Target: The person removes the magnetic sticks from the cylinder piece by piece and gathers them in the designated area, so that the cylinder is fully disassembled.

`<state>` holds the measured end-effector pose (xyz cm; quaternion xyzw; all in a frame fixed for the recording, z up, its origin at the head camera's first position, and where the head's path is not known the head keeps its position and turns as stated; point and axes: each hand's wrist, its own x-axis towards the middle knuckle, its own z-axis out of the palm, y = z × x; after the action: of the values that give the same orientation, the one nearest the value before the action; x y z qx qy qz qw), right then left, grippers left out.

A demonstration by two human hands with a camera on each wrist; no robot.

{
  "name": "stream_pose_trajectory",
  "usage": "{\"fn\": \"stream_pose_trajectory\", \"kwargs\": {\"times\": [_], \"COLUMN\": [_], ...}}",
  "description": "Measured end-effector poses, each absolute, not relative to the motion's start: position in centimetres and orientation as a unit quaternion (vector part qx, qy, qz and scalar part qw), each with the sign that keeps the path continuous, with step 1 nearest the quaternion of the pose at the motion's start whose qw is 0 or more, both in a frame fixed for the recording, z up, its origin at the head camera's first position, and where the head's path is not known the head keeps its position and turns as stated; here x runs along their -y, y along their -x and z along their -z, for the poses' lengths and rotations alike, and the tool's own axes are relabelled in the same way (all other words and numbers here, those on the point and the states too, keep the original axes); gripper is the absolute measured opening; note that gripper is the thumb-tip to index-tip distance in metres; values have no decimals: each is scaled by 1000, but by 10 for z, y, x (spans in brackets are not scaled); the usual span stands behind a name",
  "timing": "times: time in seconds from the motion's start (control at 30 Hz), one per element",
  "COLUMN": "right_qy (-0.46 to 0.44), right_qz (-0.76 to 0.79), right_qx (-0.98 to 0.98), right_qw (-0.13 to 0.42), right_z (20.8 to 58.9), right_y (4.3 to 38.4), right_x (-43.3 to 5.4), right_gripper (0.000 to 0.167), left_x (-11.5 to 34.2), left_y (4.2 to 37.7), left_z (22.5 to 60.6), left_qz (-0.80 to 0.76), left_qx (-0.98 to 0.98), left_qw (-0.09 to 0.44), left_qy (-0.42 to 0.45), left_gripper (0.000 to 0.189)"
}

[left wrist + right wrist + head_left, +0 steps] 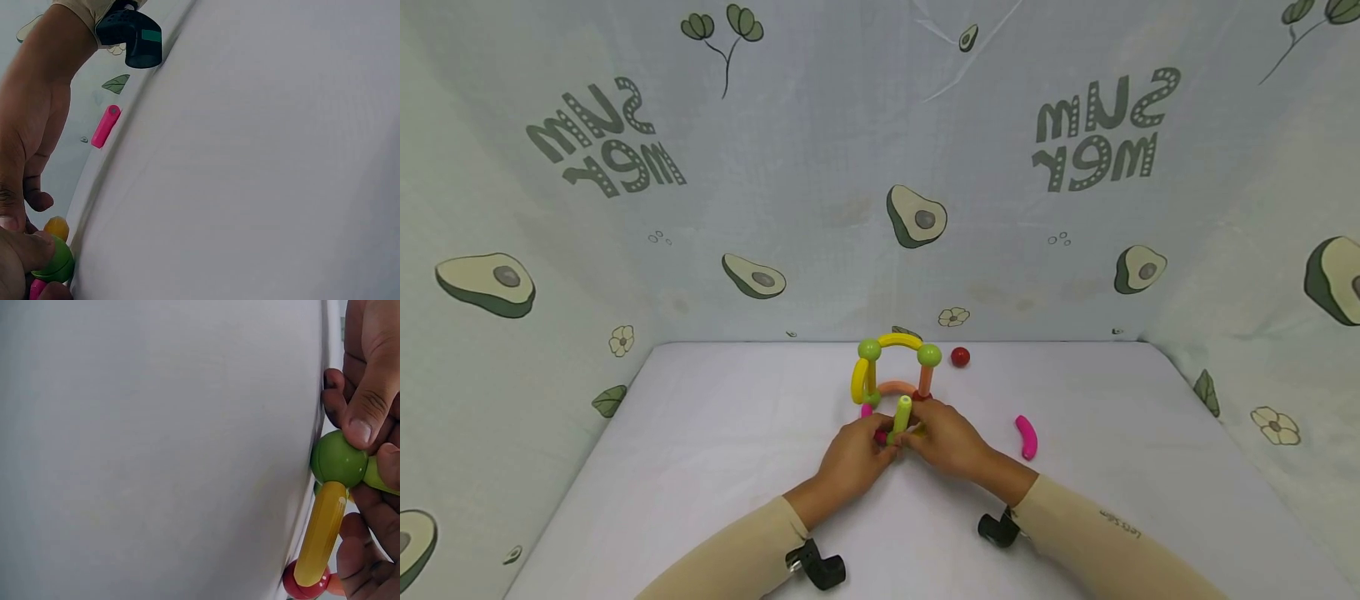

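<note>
A toy frame of balls and sticks stands on the table, with light-green balls [929, 356] on top, a yellow curved stick [900, 340] between them and orange sticks [926, 381] lower down. At its near corner, my left hand [856, 457] holds a green ball [337, 457], thumb pressed on it. My right hand [951, 439] pinches the light-green stick [902, 414] that stands upright from this ball. From the same ball a yellow stick [320, 534] runs to a red ball [306, 579]. Pink pieces [867, 410] show beside the left fingers, partly hidden.
A loose pink curved stick [1027, 437] lies to the right of my right hand. Behind the frame, a red ball [960, 357] sits near the table's back edge. A patterned cloth [820, 208] hangs around the white table [730, 417].
</note>
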<state>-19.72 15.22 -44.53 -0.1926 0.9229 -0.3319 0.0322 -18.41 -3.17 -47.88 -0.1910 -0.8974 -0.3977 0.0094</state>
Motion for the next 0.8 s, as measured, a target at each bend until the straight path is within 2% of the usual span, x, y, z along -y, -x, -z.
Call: {"fn": "stream_pose_trajectory", "kwargs": {"times": [0.8], "right_qy": [210], "right_qz": [307], "right_qx": [-928], "right_qw": [32], "right_z": [444], "right_y": [198], "right_x": [-155], "right_gripper": [16], "left_x": [31], "left_y": [184], "left_z": [480], "left_qz": [390], "left_qx": [901], "left_qw": [6], "left_qy": [191], "left_gripper": [39]}}
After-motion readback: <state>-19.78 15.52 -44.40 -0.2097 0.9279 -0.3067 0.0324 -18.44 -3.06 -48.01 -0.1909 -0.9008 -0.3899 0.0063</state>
